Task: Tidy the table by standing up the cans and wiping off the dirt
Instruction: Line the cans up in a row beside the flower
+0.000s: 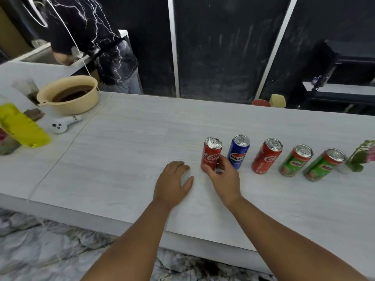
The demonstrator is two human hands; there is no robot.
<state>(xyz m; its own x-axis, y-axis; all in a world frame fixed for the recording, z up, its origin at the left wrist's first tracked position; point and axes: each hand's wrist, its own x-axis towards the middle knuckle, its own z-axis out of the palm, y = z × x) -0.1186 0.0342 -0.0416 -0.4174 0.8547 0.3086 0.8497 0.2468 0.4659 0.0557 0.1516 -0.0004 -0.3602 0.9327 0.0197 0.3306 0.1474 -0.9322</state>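
Several cans stand upright in a row on the white table [132, 151]: a red Coca-Cola can [211, 152], a blue Pepsi can [238, 151], a second red cola can [266, 156] and two green Milo cans [296, 160] [324, 164]. My right hand [222, 175] grips the lower part of the leftmost red can, thumb and fingers curled round it. My left hand [173, 183] rests flat on the tabletop just left of that can, fingers relaxed, holding nothing.
A beige basin [70, 94] with brown water stands at the back left, with a yellow bottle [22, 125] and a small white toy [63, 124] near it. A plant [361, 155] sits at the right end. A person [91, 37] stands behind the table.
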